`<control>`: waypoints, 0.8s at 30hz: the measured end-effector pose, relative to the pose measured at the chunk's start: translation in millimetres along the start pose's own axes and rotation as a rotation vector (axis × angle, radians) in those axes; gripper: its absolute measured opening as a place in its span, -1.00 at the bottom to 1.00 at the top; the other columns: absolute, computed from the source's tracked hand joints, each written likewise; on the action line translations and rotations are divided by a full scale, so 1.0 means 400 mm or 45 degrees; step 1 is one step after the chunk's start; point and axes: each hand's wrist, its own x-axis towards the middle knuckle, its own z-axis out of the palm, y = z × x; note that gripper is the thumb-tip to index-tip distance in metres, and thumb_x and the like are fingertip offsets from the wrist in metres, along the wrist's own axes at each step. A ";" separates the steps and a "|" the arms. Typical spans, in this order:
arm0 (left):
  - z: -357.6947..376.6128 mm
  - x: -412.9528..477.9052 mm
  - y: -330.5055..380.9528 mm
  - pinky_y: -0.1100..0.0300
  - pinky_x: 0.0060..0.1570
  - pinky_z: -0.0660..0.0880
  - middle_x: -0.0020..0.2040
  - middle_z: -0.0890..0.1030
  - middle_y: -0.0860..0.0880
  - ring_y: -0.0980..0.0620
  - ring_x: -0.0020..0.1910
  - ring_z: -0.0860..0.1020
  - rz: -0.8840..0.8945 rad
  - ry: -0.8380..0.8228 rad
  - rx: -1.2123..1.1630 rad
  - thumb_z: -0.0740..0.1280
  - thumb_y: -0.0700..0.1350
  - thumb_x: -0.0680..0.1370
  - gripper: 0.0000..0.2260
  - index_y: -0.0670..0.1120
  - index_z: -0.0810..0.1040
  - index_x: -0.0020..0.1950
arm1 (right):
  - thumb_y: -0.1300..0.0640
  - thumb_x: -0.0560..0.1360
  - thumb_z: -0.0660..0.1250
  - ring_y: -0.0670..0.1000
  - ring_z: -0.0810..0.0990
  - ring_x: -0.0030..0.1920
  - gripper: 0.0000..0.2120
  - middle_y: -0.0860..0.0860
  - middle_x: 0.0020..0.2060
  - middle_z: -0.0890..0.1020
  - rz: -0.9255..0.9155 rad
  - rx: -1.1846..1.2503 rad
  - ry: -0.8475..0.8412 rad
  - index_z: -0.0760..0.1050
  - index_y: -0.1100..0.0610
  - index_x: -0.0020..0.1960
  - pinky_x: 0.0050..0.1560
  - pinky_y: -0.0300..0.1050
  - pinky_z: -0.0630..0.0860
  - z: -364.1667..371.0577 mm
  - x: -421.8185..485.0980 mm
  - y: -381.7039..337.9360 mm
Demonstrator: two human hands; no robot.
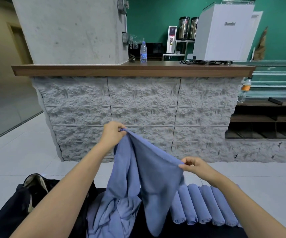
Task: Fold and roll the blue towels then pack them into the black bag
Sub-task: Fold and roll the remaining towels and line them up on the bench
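Both hands (113, 134) (194, 166) pinching blue towel (149, 174) aloft, black bag (23, 203) gaping, contents indiscernible

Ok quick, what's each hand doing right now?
Left hand: closed, pinching one upper corner of the blue towel.
Right hand: closed, pinching the same towel's other upper corner.

Left hand (112, 134) and right hand (194, 166) each pinch a corner of a hanging blue terry towel (149, 177). Rolled blue towels (205, 203) lie in a row on the right; open black fabric bag (23, 201) lies left.
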 end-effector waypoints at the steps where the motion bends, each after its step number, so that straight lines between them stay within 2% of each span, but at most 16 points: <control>1: 0.001 -0.001 -0.005 0.23 -0.31 0.27 -0.44 0.43 -0.02 0.08 -0.39 0.38 -0.002 -0.046 0.007 0.37 -0.30 0.47 -0.92 -0.15 0.63 -0.14 | 0.18 0.53 0.33 -0.15 0.36 -0.32 -0.82 -0.11 -0.37 0.44 -0.042 -0.036 0.074 0.44 0.14 -0.25 -0.21 -0.32 0.31 0.002 0.010 -0.011; 3: 0.006 -0.010 -0.001 0.22 -0.32 0.37 -0.46 0.45 0.03 0.13 -0.43 0.37 0.015 -0.197 -0.077 0.41 -0.27 0.46 -0.91 -0.12 0.60 -0.08 | 0.18 0.53 0.33 -0.18 0.29 -0.36 -0.76 -0.13 -0.41 0.37 -0.182 -0.173 0.150 0.40 0.08 -0.30 -0.27 -0.27 0.24 0.016 0.048 -0.047; 4: 0.012 -0.021 0.013 0.21 -0.32 0.39 -0.48 0.46 0.07 0.17 -0.45 0.37 0.041 -0.295 -0.167 0.42 -0.27 0.46 -0.88 -0.11 0.58 -0.04 | 0.13 0.52 0.33 -0.18 0.29 -0.37 -0.77 -0.15 -0.43 0.38 -0.256 -0.267 0.161 0.42 0.03 -0.30 -0.26 -0.24 0.25 0.030 0.073 -0.066; 6: 0.041 -0.053 0.055 0.31 -0.41 0.34 -0.55 0.43 0.14 0.24 -0.53 0.34 0.139 -0.492 -0.258 0.42 -0.28 0.46 -0.80 -0.06 0.55 0.03 | -0.05 0.45 0.31 -0.21 0.38 -0.35 -0.87 -0.21 -0.43 0.48 -0.363 -0.447 0.198 0.51 -0.13 -0.27 -0.21 -0.12 0.34 0.059 0.120 -0.102; 7: 0.061 -0.069 0.077 0.35 -0.41 0.33 -0.51 0.45 0.13 0.25 -0.51 0.35 0.181 -0.573 -0.262 0.43 -0.28 0.46 -0.77 -0.05 0.55 0.05 | -0.10 0.42 0.29 -0.22 0.42 -0.34 -0.92 -0.24 -0.42 0.52 -0.395 -0.500 0.218 0.54 -0.20 -0.23 -0.19 -0.10 0.35 0.071 0.136 -0.122; 9: 0.105 -0.091 0.099 0.32 -0.36 0.34 -0.39 0.48 0.00 0.17 -0.41 0.37 0.238 -0.650 -0.266 0.42 -0.28 0.46 -0.82 -0.10 0.59 0.03 | -0.10 0.44 0.32 -0.18 0.43 -0.29 -0.92 -0.18 -0.36 0.57 -0.424 -0.552 0.234 0.58 -0.18 -0.13 -0.18 -0.10 0.31 0.094 0.151 -0.156; 11: 0.134 -0.098 0.099 0.23 -0.34 0.30 -0.41 0.41 -0.05 0.09 -0.40 0.33 0.211 -0.601 -0.294 0.40 -0.30 0.46 -0.97 -0.20 0.60 -0.12 | -0.03 0.46 0.38 -0.17 0.41 -0.27 -0.97 -0.14 -0.34 0.57 -0.411 -0.560 0.244 0.57 -0.17 -0.14 -0.17 -0.12 0.27 0.098 0.148 -0.175; 12: 0.141 -0.096 0.093 0.22 -0.34 0.29 -0.44 0.40 -0.05 0.08 -0.42 0.32 0.180 -0.550 -0.299 0.40 -0.30 0.46 -0.99 -0.25 0.60 -0.15 | -0.01 0.44 0.42 -0.19 0.42 -0.28 -0.90 -0.17 -0.33 0.56 -0.410 -0.526 0.247 0.52 -0.18 -0.18 -0.17 -0.13 0.29 0.094 0.144 -0.173; 14: 0.146 -0.093 0.087 0.25 -0.37 0.30 -0.48 0.42 0.01 0.13 -0.45 0.34 0.143 -0.449 -0.260 0.39 -0.31 0.46 -0.95 -0.27 0.63 -0.10 | -0.02 0.39 0.47 -0.23 0.44 -0.29 -0.82 -0.21 -0.34 0.54 -0.370 -0.488 0.240 0.46 -0.18 -0.24 -0.15 -0.11 0.34 0.071 0.131 -0.150; 16: 0.141 -0.085 0.080 0.27 -0.38 0.32 -0.46 0.45 0.06 0.18 -0.45 0.37 0.133 -0.378 -0.238 0.39 -0.30 0.47 -0.93 -0.23 0.65 -0.08 | -0.03 0.38 0.48 -0.20 0.40 -0.37 -0.83 -0.18 -0.39 0.51 -0.296 -0.509 0.224 0.48 -0.11 -0.27 -0.22 -0.14 0.30 0.038 0.111 -0.118; 19: 0.135 -0.068 0.060 0.32 -0.35 0.34 -0.42 0.49 0.09 0.21 -0.40 0.41 0.101 -0.335 -0.226 0.39 -0.30 0.46 -0.92 -0.23 0.66 -0.08 | 0.15 0.43 0.46 -0.19 0.29 -0.43 -0.79 -0.08 -0.43 0.40 -0.203 -0.262 0.163 0.47 0.14 -0.30 -0.33 -0.29 0.26 -0.014 0.065 -0.088; 21: 0.135 -0.065 0.050 0.35 -0.35 0.34 -0.40 0.51 0.08 0.21 -0.38 0.42 0.072 -0.329 -0.250 0.39 -0.31 0.46 -0.92 -0.24 0.66 -0.07 | 0.21 0.45 0.43 -0.18 0.29 -0.43 -0.73 -0.08 -0.44 0.38 -0.154 -0.162 0.161 0.40 0.13 -0.35 -0.38 -0.36 0.23 -0.044 0.036 -0.074; 24: 0.138 -0.063 0.042 0.33 -0.33 0.36 -0.33 0.55 -0.02 0.13 -0.32 0.46 0.044 -0.323 -0.301 0.39 -0.31 0.47 -0.92 -0.20 0.66 -0.10 | 0.20 0.48 0.40 -0.09 0.40 -0.30 -0.80 0.01 -0.35 0.47 -0.081 -0.122 0.166 0.47 0.18 -0.29 -0.24 -0.31 0.34 -0.075 0.018 -0.046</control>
